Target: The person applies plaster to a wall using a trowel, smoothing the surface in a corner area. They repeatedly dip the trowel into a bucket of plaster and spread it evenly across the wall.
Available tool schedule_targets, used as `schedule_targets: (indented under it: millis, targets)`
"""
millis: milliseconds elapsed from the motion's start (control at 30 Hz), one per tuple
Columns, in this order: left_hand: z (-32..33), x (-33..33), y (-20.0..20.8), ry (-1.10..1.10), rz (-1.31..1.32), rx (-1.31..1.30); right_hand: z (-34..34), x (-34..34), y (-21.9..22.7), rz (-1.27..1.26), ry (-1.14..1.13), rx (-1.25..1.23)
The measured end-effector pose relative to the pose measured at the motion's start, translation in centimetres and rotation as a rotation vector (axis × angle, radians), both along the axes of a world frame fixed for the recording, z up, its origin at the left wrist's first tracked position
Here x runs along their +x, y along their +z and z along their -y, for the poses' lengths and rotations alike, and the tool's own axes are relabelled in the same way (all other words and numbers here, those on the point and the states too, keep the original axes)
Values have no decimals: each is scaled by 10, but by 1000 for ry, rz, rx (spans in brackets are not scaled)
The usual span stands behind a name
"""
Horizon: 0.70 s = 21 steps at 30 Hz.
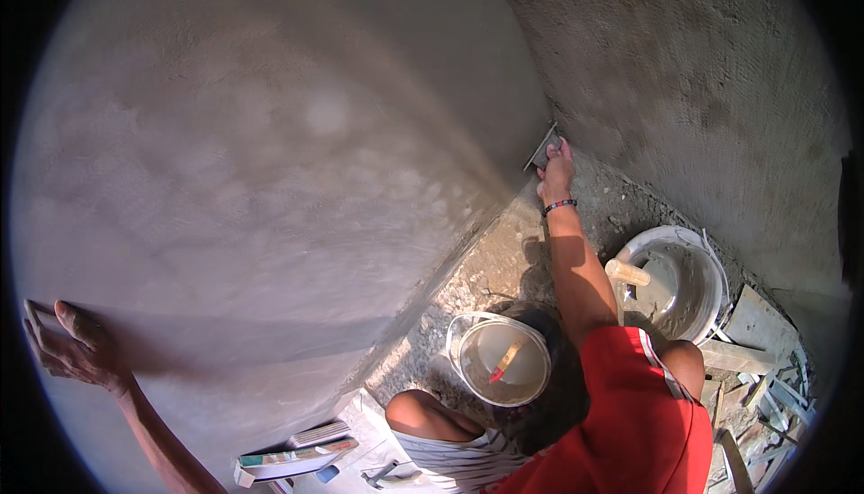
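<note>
The right hand (558,173) is clamped on a flat grey metal trowel (542,151), low at the far end of the smooth grey plastered wall (270,179). The left hand (83,350), fingers apart, seems braced there at near left. Smoothing appears in hand; the next stroke likely calls for a steady, flat trowel.

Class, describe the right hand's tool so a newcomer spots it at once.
Start at the corner where the two grey walls meet. The right hand, wearing a dark bracelet, reaches toward its foot. The tool is the flat plate it holds, unlike the wooden handle at the round tub, which no hand touches.
</note>
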<state>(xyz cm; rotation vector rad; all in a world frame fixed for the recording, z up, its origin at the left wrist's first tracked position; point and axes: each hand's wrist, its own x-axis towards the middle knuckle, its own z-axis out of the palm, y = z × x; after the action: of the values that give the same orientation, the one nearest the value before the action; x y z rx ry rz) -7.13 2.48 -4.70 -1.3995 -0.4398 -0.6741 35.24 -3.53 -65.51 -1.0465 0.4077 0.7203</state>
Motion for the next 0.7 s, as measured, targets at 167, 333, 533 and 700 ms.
schedule_targets:
  millis: [167,333,533,700]
  targets:
    - [6,17,-12,1,18,-10,-3,-3,37,174,-67,131]
    - [16,31,-20,-25,69,-38,-11,-13,111,301,-143,241]
    - [16,36,-23,-49,137,-81,-2,-64,203,600,-15,381]
    - [24,38,-26,-26,198,-113,61,-70,247,227,174,1021]
